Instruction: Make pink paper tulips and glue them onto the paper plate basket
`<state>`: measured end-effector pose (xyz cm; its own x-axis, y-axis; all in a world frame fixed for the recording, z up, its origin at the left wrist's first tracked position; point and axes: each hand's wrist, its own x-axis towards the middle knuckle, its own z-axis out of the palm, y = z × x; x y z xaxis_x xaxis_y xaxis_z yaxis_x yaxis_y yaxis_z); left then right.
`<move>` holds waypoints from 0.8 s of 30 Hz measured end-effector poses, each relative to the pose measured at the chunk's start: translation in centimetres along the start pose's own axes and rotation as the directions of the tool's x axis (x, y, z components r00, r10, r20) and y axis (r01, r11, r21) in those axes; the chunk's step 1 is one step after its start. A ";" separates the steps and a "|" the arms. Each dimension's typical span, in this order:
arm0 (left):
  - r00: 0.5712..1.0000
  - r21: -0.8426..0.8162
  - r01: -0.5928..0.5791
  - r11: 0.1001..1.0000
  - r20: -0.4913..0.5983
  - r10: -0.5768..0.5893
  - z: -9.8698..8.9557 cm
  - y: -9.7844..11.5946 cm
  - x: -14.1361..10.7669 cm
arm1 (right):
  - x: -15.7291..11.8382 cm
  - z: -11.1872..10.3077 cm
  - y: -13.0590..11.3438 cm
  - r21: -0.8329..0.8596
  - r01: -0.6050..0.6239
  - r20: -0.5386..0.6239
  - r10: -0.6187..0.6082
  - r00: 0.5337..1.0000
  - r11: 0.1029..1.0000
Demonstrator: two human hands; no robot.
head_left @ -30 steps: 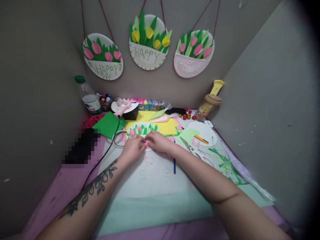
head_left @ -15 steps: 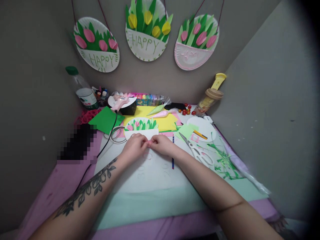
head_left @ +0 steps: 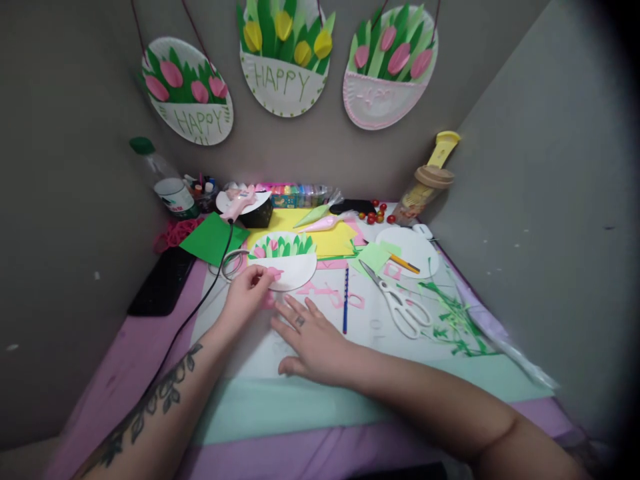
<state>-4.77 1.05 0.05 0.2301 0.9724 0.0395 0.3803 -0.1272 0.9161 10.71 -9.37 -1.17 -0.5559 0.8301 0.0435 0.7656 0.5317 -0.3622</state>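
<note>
My left hand [head_left: 249, 290] pinches a small pink paper piece [head_left: 274, 273] over the lower left part of the white paper-plate basket [head_left: 296, 272]. Green paper leaves [head_left: 295, 246] and a few pink tulips stand along the top of that basket. Another bit of pink paper [head_left: 269, 300] shows just below my left fingertips. Palm down with fingers spread, my right hand [head_left: 313, 340] is over the white sheet and holds nothing. Pink paper scraps [head_left: 330, 292] lie beyond it, beside a blue pencil [head_left: 345, 300].
White scissors [head_left: 400, 308], green paper shreds [head_left: 457, 323] and a white disc [head_left: 425, 252] are on the right. A glue gun [head_left: 239, 202] with its cord, a phone [head_left: 163, 283] and a bottle [head_left: 170, 187] stand or lie on the left. Three decorated plates hang on the wall.
My hands have parted. The left has moved slightly left with pink paper, while the right has come down and spread its fingers, uncovering the plate basket and pink scraps.
</note>
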 end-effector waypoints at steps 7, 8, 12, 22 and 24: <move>0.984 0.060 0.039 0.997 0.171 -0.049 0.1 -0.7 -1.7 | -3.5 0.8 2.9 -0.071 -0.177 0.119 0.185 0.976 0.982; 0.980 0.091 0.036 0.995 0.193 -0.053 0.1 -0.8 -1.7 | -4.1 0.6 3.4 -0.095 -0.240 0.108 0.250 0.962 0.966; 0.965 0.217 0.016 0.976 0.251 -0.072 0.4 -0.7 -1.8 | -5.2 -1.3 4.6 -0.172 -0.443 -0.024 0.445 0.895 0.880; 0.946 0.399 -0.159 0.903 0.322 0.025 1.4 -1.1 -2.6 | 3.0 -1.7 5.5 0.049 -0.416 -0.164 0.418 0.894 0.908; 0.945 0.454 -0.204 0.867 0.322 0.054 1.4 -0.9 -2.8 | 3.3 -1.5 5.6 0.090 -0.426 -0.157 0.436 0.886 0.900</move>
<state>-4.46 -1.80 -1.50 0.5266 0.8491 -0.0418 0.6895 -0.3978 0.6053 13.61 -3.38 -1.65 -0.1085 0.9937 0.0271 0.8970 0.1096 -0.4283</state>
